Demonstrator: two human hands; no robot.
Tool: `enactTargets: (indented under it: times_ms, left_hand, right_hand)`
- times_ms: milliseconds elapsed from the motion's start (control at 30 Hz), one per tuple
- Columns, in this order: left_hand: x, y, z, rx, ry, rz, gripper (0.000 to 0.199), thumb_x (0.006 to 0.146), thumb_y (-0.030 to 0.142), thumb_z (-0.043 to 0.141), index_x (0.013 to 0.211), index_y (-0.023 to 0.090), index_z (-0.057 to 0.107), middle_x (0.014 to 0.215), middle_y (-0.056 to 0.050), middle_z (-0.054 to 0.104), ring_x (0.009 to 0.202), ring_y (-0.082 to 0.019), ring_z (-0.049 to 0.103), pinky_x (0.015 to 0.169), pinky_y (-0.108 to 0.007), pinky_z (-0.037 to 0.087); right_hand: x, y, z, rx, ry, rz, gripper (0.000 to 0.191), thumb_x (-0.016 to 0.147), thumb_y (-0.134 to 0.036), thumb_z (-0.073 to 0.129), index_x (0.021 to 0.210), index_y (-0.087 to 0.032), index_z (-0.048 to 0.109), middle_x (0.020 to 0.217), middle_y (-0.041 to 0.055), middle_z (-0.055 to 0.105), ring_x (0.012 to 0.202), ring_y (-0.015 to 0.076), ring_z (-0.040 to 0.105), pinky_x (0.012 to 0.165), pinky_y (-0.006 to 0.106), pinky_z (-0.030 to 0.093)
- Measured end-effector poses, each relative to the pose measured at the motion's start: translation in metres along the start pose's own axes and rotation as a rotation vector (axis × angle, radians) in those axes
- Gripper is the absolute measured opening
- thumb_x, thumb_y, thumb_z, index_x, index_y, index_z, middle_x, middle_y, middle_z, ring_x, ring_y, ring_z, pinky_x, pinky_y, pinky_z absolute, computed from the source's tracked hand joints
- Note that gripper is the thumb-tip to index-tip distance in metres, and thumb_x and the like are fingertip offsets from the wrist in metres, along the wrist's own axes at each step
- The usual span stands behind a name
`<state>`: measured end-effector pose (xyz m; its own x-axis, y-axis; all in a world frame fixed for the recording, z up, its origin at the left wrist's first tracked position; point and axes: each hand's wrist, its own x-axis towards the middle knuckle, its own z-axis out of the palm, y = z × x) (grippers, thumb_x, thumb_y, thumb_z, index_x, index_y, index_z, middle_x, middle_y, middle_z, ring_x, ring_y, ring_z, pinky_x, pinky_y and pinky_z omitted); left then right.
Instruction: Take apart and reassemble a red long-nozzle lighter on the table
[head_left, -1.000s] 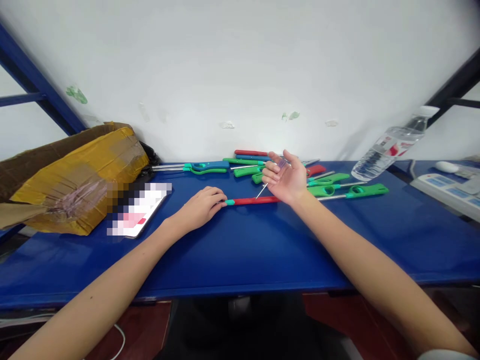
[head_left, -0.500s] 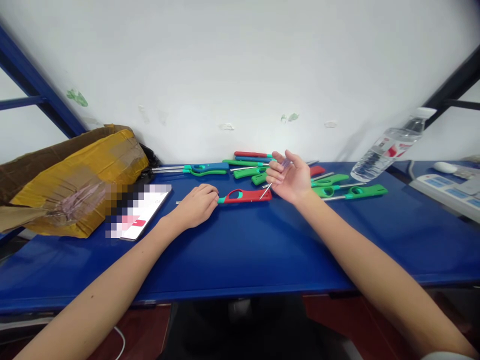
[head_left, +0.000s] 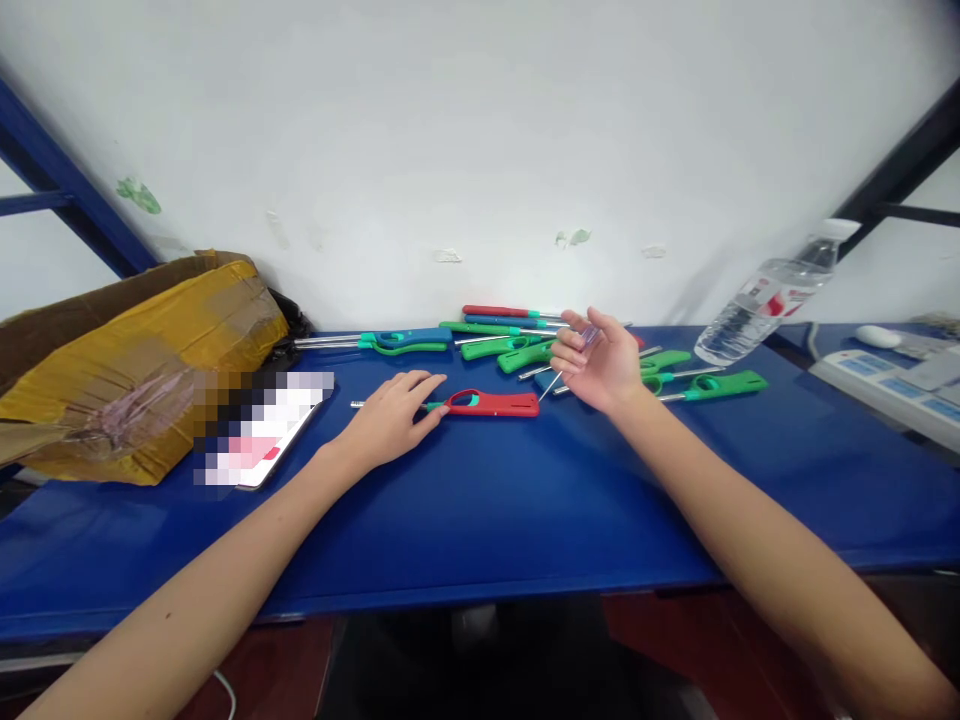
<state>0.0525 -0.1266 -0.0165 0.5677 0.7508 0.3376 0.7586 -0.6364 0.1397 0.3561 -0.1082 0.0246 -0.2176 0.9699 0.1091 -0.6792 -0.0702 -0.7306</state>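
A red gas lighter (head_left: pixel 499 404) with a teal neck lies flat on the blue table, its metal tube pointing left. My left hand (head_left: pixel 394 415) rests over that tube and neck, fingers stretched and apart, the thumb touching near the trigger opening. In my right hand (head_left: pixel 604 365), palm turned up, is a small screwdriver (head_left: pixel 551 386) with a thin metal shaft and a clear purplish handle, mostly hidden by the fingers. Its tip points down by the right end of the red handle; whether it touches cannot be made out.
Several lighters, among them a green one (head_left: pixel 727 384), lie behind and right of my right hand. A blue lighter (head_left: pixel 412 338) is back left. A taped box (head_left: pixel 150 370) and a phone (head_left: pixel 277 440) stand left. A water bottle (head_left: pixel 765 300) and a power strip (head_left: pixel 862 375) are right.
My left hand has loosened, its fingers now spread over the lighter's neck. My right hand has moved slightly right with the screwdriver, its tip now at the handle's end. The view has shifted slightly.
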Motion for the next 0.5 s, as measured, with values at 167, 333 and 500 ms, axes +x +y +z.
enactTargets:
  times_ms: [167,333,500]
  left_hand:
    - [0.010,0.019,0.008,-0.108,-0.113,0.199,0.055,0.100,0.044,0.043,0.151,0.025,0.034,0.159,-0.009,0.031,0.145,-0.028,0.031,0.117,-0.047,0.031]
    - [0.006,0.025,0.007,-0.152,-0.216,0.254,0.049,0.102,0.042,0.042,0.150,0.031,0.037,0.155,-0.006,0.039,0.144,-0.027,0.033,0.116,-0.049,0.032]
    - [-0.003,0.025,0.004,-0.184,-0.085,0.214,0.037,0.101,0.031,0.044,0.134,0.026,0.059,0.135,-0.009,0.058,0.123,-0.025,0.055,0.105,-0.042,0.046]
  right_hand:
    - [0.001,0.001,0.002,-0.044,-0.004,-0.034,0.023,0.087,-0.041,0.060,0.082,-0.019,0.064,0.053,-0.0071,0.036,0.040,0.0059,0.026,0.037,0.018,0.024]
    - [0.000,0.008,0.008,-0.076,-0.004,-0.072,0.038,0.090,-0.054,0.053,0.079,-0.019,0.063,0.051,-0.0059,0.037,0.040,0.0072,0.029,0.037,0.020,0.025]
    - [-0.005,0.017,0.019,-0.126,-0.053,-0.082,0.041,0.091,-0.052,0.049,0.077,-0.017,0.065,0.052,-0.0038,0.038,0.044,0.0085,0.032,0.040,0.021,0.030]
